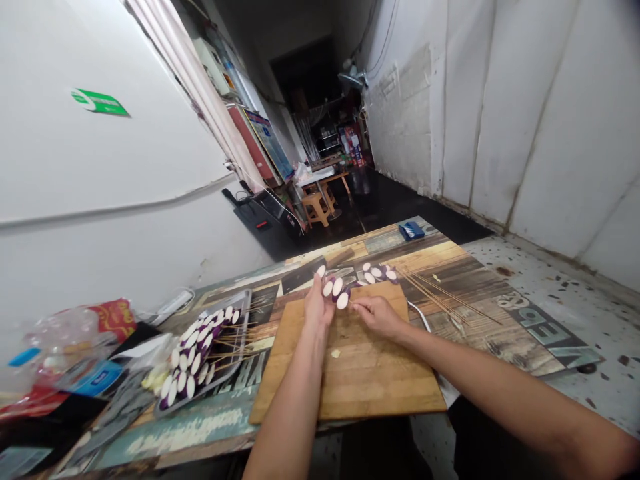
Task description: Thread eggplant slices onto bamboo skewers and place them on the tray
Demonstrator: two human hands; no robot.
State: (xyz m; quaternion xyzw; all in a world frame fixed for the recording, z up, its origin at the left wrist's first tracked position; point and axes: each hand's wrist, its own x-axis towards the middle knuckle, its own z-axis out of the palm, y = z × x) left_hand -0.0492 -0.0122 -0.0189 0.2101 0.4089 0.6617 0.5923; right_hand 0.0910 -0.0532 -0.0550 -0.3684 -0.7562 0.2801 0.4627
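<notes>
**Four slices point(337, 287) held up over the board point(373, 381)**

They are white-faced and purple-edged, in a short row above the far part of the board. The left hand point(320, 305) is closed around the back of the row, fingers bent, steadying it. The right hand point(379, 316) is closed in a pinch just beside the nearest slice, on what looks like the end of a stick point(351, 303); most of it is hidden.

To do this well, I'd keep the stick in line with the row and push in small, even strokes, bracing each slice from behind with the left fingertips out of the point's path. Too much force would probably split the flesh.

Underneath is a wood-patterned table point(480, 277). Spare sticks point(450, 300) lie to the right, more slices point(374, 273) beyond the board, and a cleaver point(300, 275) near its far left. To the left, a grey tray point(245, 313) carries a pile of threaded slices point(190, 357), near a clear bag point(63, 333). A blue box point(411, 231) sits at the far edge.

Beyond, the room narrows into a dim passage between pale walls point(540, 120), with stools point(316, 210) and a fan point(353, 77); the floor point(550, 283) at right is speckled.
</notes>
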